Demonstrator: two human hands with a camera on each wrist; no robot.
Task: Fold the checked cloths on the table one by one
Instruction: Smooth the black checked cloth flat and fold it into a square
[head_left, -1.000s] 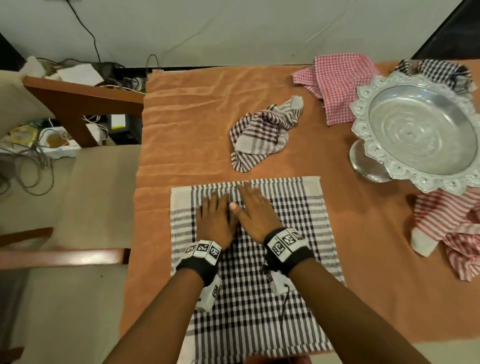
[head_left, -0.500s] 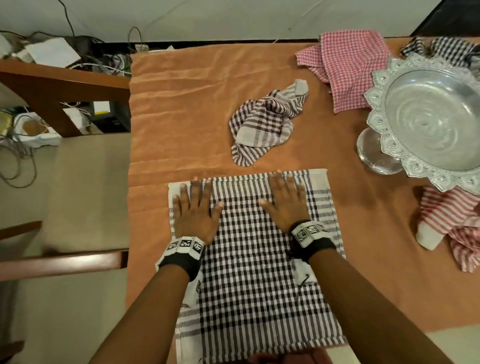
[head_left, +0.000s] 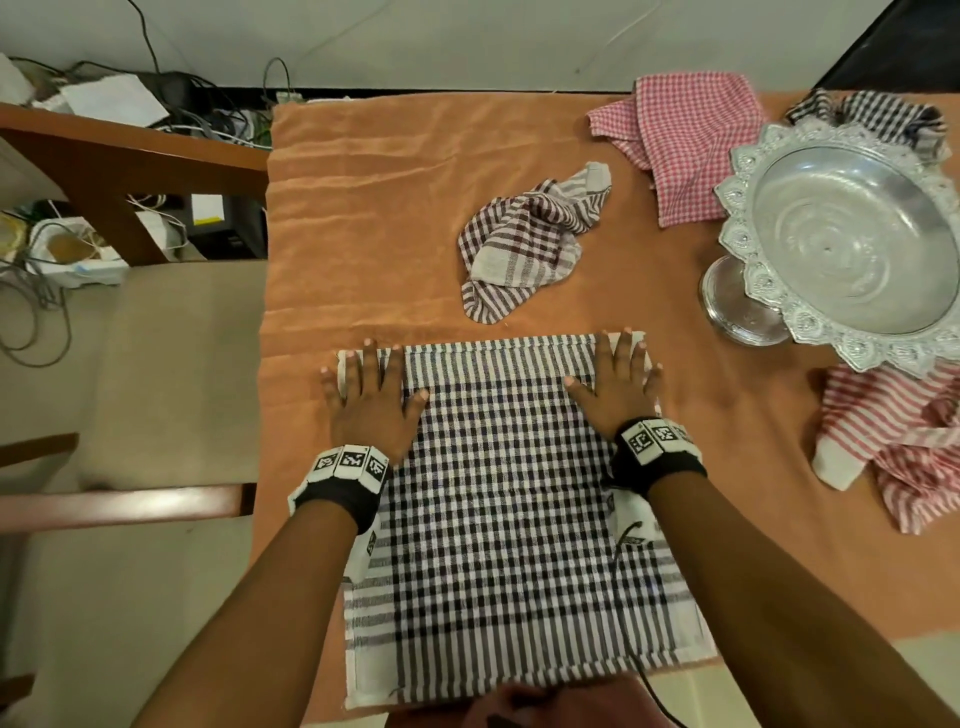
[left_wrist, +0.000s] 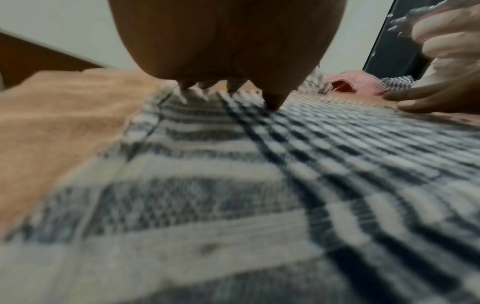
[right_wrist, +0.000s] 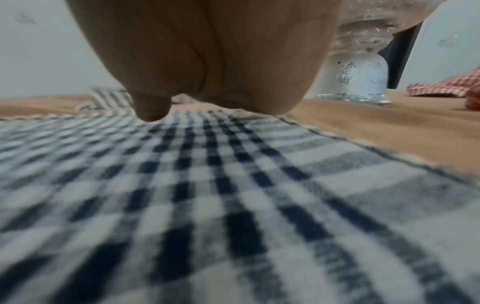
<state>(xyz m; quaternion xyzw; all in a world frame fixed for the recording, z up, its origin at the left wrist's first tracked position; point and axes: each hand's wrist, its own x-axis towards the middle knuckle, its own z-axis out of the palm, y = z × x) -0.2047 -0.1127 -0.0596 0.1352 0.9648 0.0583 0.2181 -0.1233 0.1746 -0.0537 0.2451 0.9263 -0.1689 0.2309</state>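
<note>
Head view: black-and-white checked cotton cloth (head_left: 498, 499) flat on orange table cover (head_left: 374, 208). Left hand (head_left: 371, 405), right hand (head_left: 615, 387) flat, fingers spread, on far corners. Pinch both corners evenly, fold toward near edge.

A flat cloth (head_left: 509, 519) lies spread at lower centre of the head view, on the covered table (head_left: 363, 208). The left hand (head_left: 371, 402) rests on its upper left corner, the right hand (head_left: 618, 387) on its upper right. A crumpled cloth (head_left: 524, 244) lies above it, mid-frame. A footed tray (head_left: 852, 244) stands at right, with cloths (head_left: 680, 135) above and below it. A chair (head_left: 156, 364) stands at left.
</note>
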